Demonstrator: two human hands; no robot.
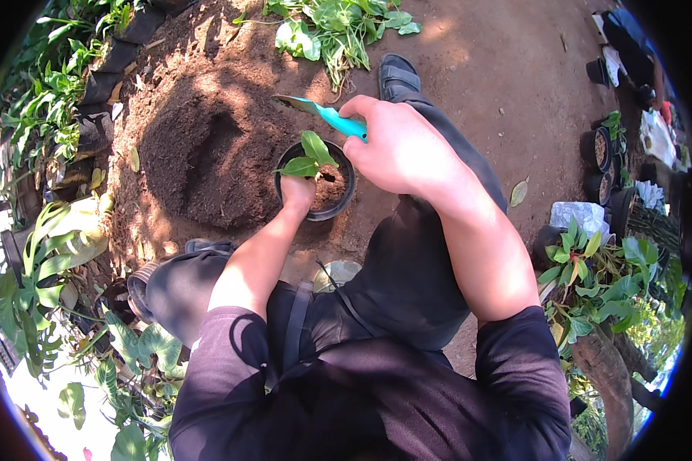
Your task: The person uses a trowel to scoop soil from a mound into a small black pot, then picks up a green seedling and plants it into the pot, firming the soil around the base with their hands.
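Observation:
My right hand [383, 141] grips the turquoise handle of a garden trowel [317, 110], its blade pointing left above the soil. Below it stands a round black plastic plant pot [350, 190] with brown soil inside. My left hand [299, 193] reaches into the pot on its left side, at the base of a small green-leaved plant [314, 155]. The fingertips of that hand are hidden by the leaves and shade, but it appears to hold the plant's stem. A mound of dark soil [202, 155] lies just left of the pot.
A heap of leafy cuttings [340, 34] lies on the ground beyond the pot. Potted plants and black grow bags [95, 129] line the left. On the right are several black pots [597, 150] and a crumpled silvery plastic bag [579, 218]. Part of another person [628, 43] shows at the upper right.

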